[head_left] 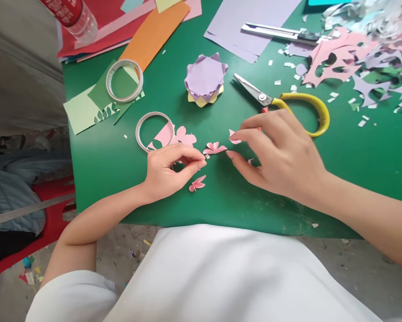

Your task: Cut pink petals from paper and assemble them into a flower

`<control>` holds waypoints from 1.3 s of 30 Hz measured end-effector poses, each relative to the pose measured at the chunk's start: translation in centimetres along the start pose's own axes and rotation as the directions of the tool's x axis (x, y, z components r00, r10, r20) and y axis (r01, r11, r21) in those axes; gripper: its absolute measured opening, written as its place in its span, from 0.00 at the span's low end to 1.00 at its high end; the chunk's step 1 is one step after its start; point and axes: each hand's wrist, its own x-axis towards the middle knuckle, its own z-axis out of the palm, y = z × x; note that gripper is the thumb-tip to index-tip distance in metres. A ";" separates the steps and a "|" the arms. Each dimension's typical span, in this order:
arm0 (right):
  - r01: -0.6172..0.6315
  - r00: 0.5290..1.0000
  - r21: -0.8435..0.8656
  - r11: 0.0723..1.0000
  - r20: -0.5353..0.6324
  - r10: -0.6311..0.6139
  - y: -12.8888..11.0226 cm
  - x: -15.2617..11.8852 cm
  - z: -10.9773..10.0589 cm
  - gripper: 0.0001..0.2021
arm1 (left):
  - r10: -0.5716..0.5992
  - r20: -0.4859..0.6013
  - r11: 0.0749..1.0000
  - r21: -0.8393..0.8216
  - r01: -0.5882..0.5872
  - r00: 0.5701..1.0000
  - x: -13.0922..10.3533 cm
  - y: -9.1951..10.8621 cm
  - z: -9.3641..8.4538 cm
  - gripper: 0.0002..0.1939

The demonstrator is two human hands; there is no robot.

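My left hand point(174, 170) is closed in a pinch, with a small white piece point(207, 156) at its fingertips. Just beyond those fingertips is a folded pink paper flower point(215, 148). My right hand point(281, 154) has its thumb and fingers apart, the thumb tip close to the flower's right end. Under its fingers lies a pink paper scrap point(234, 136), partly covered. A second small pink paper flower point(197, 184) rests on the green table point(221, 205) below my left hand. Flat pink cut-out petals point(185, 135) lie behind that hand.
Two tape rolls point(124, 80) lie at left, one over green paper. Yellow-handled scissors point(262, 96) and a box cutter point(278, 32) sit beyond my right hand. A purple-and-yellow paper piece point(206, 78) stands mid-table. Paper scraps point(338, 56) cover the far right; a bottle point(82, 27) is far left.
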 end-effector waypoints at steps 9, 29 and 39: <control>-0.119 0.986 0.098 0.988 0.129 0.106 -1.0 0.3 1.6 0.08 | 0.046 0.036 0.999 -0.022 -0.045 0.998 0.2 -0.4 0.2 0.05; -0.497 0.805 0.867 0.032 0.446 0.391 -3.8 0.5 0.7 0.09 | -0.079 0.096 0.939 -0.328 0.106 0.992 -0.6 0.4 0.6 0.07; -0.457 0.843 0.875 0.159 0.368 0.392 -3.8 0.4 1.1 0.06 | -0.151 0.122 0.929 -0.321 0.183 0.981 -0.6 0.6 0.7 0.05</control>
